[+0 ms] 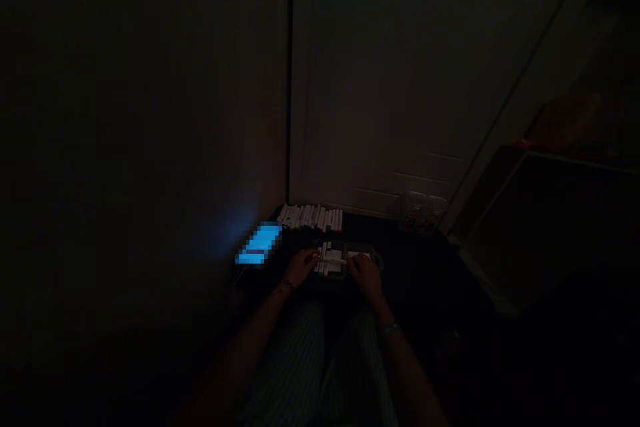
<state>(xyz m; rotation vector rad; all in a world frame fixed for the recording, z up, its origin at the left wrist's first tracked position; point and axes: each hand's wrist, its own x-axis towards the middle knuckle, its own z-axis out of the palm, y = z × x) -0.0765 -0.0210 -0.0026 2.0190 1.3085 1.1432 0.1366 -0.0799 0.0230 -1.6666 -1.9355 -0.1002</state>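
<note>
A slim white marker (pixel 335 261) lies level between my two hands. My left hand (pixel 301 267) has its fingers pinched at the marker's left end. At the right end, the fingers of my right hand (pixel 366 275) are closed on it, and they partly hide it. Beneath the hands is an open clear plastic case (pixel 381 259) in two halves. In its left half several white markers (pixel 325 250) lie beside a pale card-like piece (pixel 336 255). Another pale piece shows behind my right hand. The picture is very dark, so fine detail is lost.
A row of several white markers (pixel 310 217) lies along the back of the dark tabletop (pixel 425 267). To the left glows a blurred blue screen (pixel 259 245). Two clear containers (pixel 414 211) stand at the back right, against the wall. A shelf-like unit (pixel 565 167) is at far right.
</note>
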